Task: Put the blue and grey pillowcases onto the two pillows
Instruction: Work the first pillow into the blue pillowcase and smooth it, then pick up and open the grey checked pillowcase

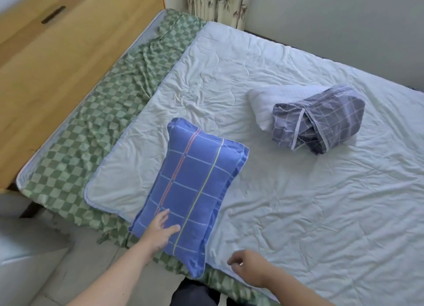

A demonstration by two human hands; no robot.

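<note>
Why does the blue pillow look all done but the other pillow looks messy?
The blue pillowcase covers its pillow fully and lies flat and smooth; the grey pillowcase is bunched over only one end of the white pillow, which sticks out bare. The blue one lies near the bed's edge under the left hand; the grey one lies farther away, untouched. Both are checked and rest on the white quilt.

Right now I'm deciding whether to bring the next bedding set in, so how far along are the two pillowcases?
About halfway. Done: the blue pillowcase fully covers one pillow, with the left hand resting flat on it. In hand: nothing; the right hand hovers loosely curled over the white quilt. Left: the grey pillowcase lies bunched against the bare white pillow, which needs covering.
</note>
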